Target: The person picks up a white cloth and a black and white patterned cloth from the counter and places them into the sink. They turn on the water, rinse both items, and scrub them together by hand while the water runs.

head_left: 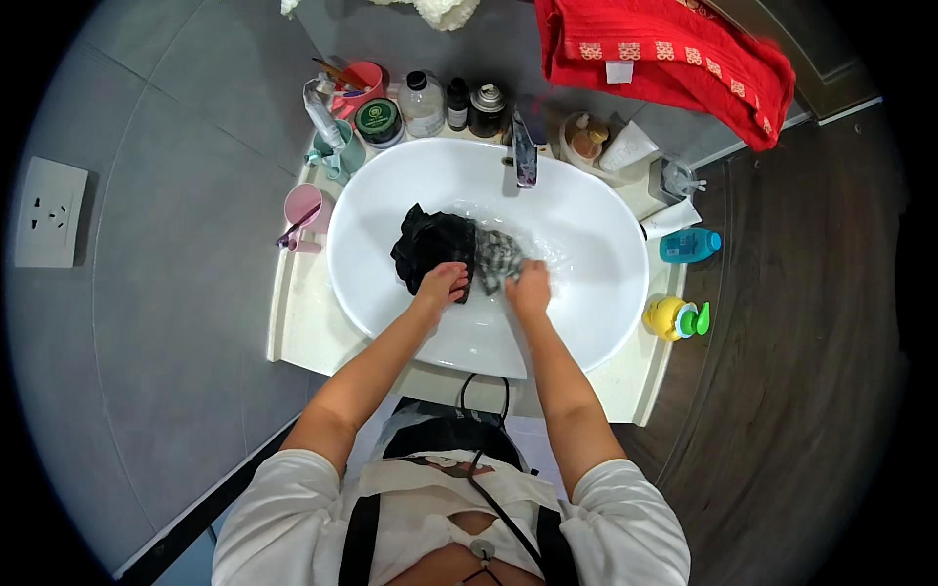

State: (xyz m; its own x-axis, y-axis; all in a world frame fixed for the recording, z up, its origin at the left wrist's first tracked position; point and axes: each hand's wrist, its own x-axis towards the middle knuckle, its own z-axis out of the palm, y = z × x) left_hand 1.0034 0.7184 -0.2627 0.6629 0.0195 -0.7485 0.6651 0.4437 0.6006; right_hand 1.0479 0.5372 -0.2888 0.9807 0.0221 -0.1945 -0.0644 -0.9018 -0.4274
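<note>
A white oval washbasin [596, 283] holds some water. In it lies a bunched, wet black cloth [430, 244], and against its right side is a grey-and-white checked cloth [498, 259]; whether the two are one garment I cannot tell. My left hand [445, 282] has its fingers curled at the lower right edge of the black cloth. At the right edge of the checked part, my right hand [531, 285] is closed on the fabric, slightly blurred. Above them the faucet [526, 161] reaches over the basin from its back rim.
Behind the basin stand a green-lidded jar [378, 121], a clear bottle [421, 105] and dark bottles. Cups [305, 207] are at the left. A blue bottle [689, 245] and a yellow pump bottle [674, 319] stand at the right. A red towel [664, 68] hangs behind.
</note>
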